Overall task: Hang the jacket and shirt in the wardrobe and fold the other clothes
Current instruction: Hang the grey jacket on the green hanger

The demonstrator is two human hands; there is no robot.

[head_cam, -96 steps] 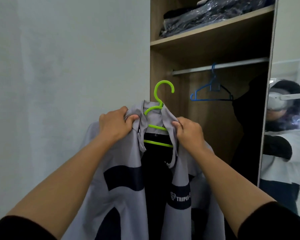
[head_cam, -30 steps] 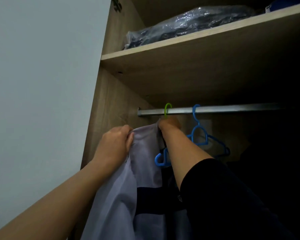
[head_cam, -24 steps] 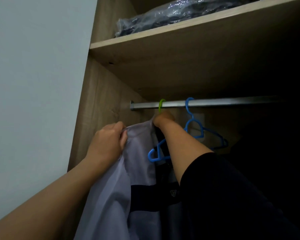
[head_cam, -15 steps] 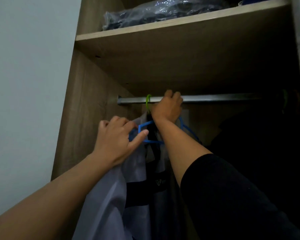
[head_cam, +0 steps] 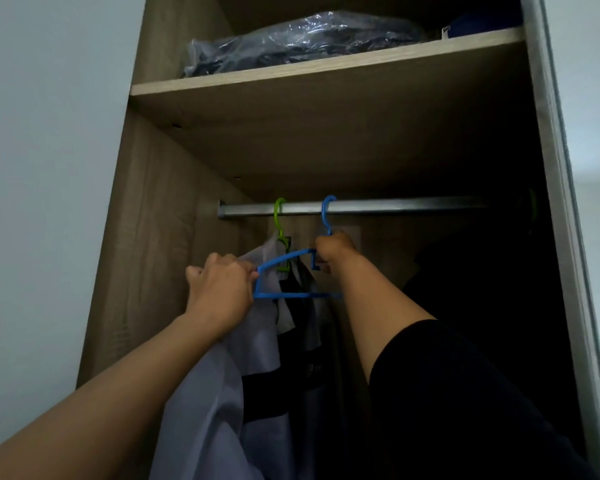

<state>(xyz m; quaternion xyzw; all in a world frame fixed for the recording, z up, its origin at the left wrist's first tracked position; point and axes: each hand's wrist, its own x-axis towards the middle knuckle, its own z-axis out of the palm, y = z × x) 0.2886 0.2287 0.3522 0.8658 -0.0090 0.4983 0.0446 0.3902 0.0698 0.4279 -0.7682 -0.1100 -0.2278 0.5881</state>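
Hanging from the rail (head_cam: 395,206) on its green hanger (head_cam: 280,223), the grey jacket (head_cam: 222,393) sits at the wardrobe's left end. Our left hand (head_cam: 219,289) bunches its shoulder fabric in curled fingers; our right hand (head_cam: 335,249) grips the neck of the blue hanger (head_cam: 284,261) alongside.

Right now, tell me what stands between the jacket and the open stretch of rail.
The empty blue hanger hangs on the rail right beside the jacket, overlapping its collar. The right hand grips that hanger; the left hand holds the jacket.
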